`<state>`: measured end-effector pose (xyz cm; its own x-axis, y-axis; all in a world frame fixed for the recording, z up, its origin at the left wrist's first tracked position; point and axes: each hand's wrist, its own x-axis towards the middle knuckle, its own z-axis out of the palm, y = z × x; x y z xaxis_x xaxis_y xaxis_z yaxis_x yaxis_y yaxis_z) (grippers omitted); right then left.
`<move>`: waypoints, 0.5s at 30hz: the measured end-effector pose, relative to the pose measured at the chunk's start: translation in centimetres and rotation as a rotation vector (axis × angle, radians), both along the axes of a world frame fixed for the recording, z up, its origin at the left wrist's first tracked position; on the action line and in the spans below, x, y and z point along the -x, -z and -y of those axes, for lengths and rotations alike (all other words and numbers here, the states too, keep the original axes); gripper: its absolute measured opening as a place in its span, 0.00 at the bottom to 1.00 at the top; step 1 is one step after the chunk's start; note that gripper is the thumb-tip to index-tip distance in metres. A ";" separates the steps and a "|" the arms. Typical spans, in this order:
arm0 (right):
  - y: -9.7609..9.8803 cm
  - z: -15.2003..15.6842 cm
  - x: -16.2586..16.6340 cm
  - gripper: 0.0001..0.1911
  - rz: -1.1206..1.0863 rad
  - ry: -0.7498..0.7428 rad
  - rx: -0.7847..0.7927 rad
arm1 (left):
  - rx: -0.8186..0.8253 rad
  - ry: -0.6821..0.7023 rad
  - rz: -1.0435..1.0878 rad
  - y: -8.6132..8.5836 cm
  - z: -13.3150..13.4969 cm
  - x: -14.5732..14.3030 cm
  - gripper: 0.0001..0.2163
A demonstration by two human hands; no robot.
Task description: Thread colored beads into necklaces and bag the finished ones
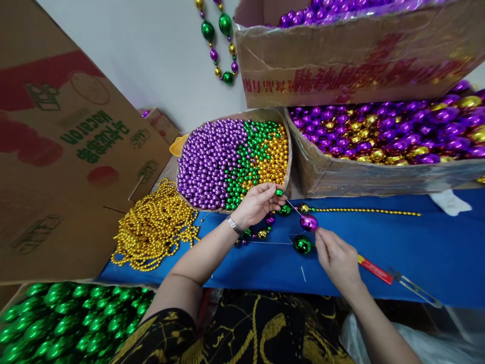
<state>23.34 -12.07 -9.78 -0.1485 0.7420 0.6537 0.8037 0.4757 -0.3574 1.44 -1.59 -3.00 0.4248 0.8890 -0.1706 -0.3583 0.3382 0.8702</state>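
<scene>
My left hand (257,205), with a metal band at the wrist, pinches a small green bead (279,192) at the front edge of a box of small beads. A thin pale thread (292,206) runs from there to a large shiny purple bead (308,222), which the fingertips of my right hand (337,255) grip. Just below the purple bead lies a large green bead (302,244). Strung green, gold and purple beads (262,234) curve on the blue cloth, partly hidden by my left hand. A gold bead chain (367,210) stretches to the right.
Small purple, green and gold beads fill a box (291,151). A heap of gold bead chains (155,227) lies left. Boxes of larger beads (379,174) stand right, and green beads (71,318) lower left. A red-and-yellow-handled tool (375,269) rests beside my right hand.
</scene>
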 end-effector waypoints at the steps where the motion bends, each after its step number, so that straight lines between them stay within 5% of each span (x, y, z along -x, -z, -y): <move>1: 0.1 0.0 0.0 0.09 -0.006 0.007 0.006 | -0.024 0.006 -0.028 0.0 0.2 -0.1 0.16; 4: 0.1 0.0 0.0 0.08 -0.063 0.004 0.029 | -0.214 0.063 -0.188 -0.9 0.6 -0.4 0.17; 8: -0.3 0.0 -0.4 0.07 -0.193 -0.016 0.049 | -0.614 0.032 -0.393 -4.2 -1.1 -2.2 0.18; 12: -0.4 0.0 -1.4 0.07 -0.226 0.036 0.017 | -1.037 -0.012 -0.544 -7.9 -7.3 -7.8 0.11; 15: -0.2 0.0 -2.1 0.07 -0.239 0.050 0.015 | -1.254 0.143 -0.776 -9.0 -12.8 -14.0 0.07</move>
